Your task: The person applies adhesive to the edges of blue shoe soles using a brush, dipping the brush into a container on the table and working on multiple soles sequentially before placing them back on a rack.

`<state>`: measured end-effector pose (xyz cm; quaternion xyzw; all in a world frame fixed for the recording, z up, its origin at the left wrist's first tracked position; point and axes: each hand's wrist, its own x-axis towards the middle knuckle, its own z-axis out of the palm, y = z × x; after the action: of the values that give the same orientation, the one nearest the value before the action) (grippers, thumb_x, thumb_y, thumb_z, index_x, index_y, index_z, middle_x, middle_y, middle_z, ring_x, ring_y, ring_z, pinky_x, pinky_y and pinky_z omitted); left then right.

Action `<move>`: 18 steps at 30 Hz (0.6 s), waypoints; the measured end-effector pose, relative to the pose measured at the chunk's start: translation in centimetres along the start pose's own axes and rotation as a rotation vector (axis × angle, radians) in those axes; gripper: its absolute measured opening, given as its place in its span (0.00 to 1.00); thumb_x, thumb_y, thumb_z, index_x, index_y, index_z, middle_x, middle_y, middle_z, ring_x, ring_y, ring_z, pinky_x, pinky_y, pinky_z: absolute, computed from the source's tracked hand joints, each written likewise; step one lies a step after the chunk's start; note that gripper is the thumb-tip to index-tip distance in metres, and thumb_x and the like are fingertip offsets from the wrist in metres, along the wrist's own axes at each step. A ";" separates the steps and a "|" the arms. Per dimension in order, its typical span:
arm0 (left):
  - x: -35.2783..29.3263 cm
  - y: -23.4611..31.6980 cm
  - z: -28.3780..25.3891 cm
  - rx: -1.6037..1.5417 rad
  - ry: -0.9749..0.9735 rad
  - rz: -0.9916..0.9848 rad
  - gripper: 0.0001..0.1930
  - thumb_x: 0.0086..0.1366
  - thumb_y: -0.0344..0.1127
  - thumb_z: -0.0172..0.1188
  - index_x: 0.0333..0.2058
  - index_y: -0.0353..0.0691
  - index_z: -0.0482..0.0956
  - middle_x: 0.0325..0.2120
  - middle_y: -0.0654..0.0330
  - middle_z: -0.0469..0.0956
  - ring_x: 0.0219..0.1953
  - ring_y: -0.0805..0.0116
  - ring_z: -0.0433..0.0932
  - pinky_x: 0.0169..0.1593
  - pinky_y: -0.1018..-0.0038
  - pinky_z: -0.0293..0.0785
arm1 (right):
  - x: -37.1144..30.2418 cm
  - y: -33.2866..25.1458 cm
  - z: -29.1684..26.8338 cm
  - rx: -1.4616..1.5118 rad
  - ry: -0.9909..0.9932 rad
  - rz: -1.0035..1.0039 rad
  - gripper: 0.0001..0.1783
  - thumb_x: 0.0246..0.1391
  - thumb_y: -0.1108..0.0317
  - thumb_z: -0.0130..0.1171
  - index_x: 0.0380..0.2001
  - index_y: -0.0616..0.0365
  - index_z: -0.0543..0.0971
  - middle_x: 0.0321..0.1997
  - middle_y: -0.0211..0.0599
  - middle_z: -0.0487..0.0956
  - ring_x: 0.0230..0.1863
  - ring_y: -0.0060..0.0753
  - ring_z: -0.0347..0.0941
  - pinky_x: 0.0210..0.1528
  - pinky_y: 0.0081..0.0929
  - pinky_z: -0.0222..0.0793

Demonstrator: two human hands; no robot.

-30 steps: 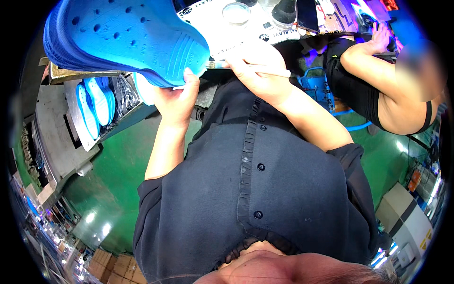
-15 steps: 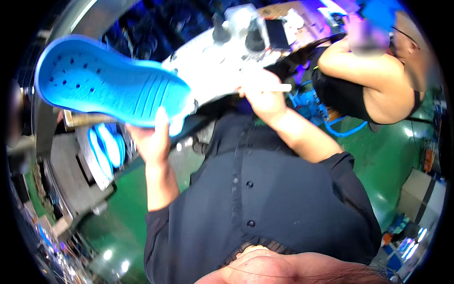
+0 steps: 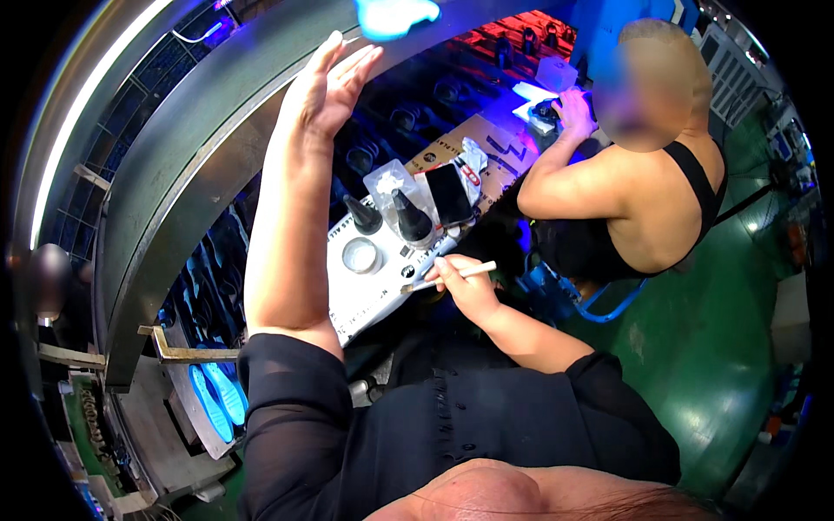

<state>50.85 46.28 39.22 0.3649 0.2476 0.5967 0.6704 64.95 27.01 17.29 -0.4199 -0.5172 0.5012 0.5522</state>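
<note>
My left hand (image 3: 334, 91) is raised at the top, open, its fingers apart and nothing in them. Just above its fingertips, a bright blue shoe sole (image 3: 395, 17) is partly cut off by the picture's upper edge, and a small gap shows between the two. Lower down, my right hand (image 3: 469, 291) is closed around the pale handle of a small brush (image 3: 473, 271). The bristles point left, over the edge of a white-covered worktop (image 3: 352, 304). On that covering stands a small round pot (image 3: 360, 255), left of the brush.
Two dark cone-tipped bottles (image 3: 410, 217), a clear plastic container (image 3: 388, 182) and a black phone (image 3: 449, 193) lie beyond the pot. A curved metal machine frame (image 3: 195, 156) runs along the left. Blue soles (image 3: 213, 399) rest at lower left. A co-worker (image 3: 625, 191) sits at right.
My left hand has let go of the blue sole and reached up and away; the sole is now at the top edge. The right hand still holds the brush, and the view has shifted.
</note>
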 end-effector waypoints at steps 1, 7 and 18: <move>0.2 0.4 1.0 -0.069 -0.126 -0.064 0.25 0.61 0.40 0.49 0.50 0.26 0.57 0.46 0.36 0.64 0.43 0.51 0.72 0.41 0.74 0.75 | 0.0 -0.3 -0.3 -0.010 0.001 0.020 0.18 0.55 0.61 0.48 0.20 0.63 0.77 0.16 0.33 0.71 0.20 0.20 0.66 0.24 0.18 0.62; -7.5 -3.4 -2.1 -0.038 -0.193 -0.117 0.25 0.62 0.46 0.46 0.50 0.32 0.62 0.38 0.44 0.73 0.41 0.57 0.75 0.46 0.70 0.72 | -0.3 0.6 -1.5 0.050 0.005 0.110 0.18 0.55 0.62 0.48 0.20 0.64 0.76 0.17 0.32 0.72 0.20 0.19 0.66 0.25 0.16 0.62; -43.1 -12.2 -28.5 0.385 1.210 -0.468 0.18 0.53 0.48 0.59 0.34 0.41 0.68 0.24 0.62 0.70 0.24 0.72 0.69 0.26 0.77 0.68 | -1.0 2.0 2.5 0.119 -0.120 0.108 0.15 0.55 0.65 0.47 0.22 0.64 0.76 0.18 0.29 0.72 0.20 0.16 0.65 0.25 0.16 0.61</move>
<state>29.37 9.28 7.77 0.0161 0.7537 0.4803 0.4483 62.31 26.21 15.41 -0.3829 -0.4952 0.5844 0.5164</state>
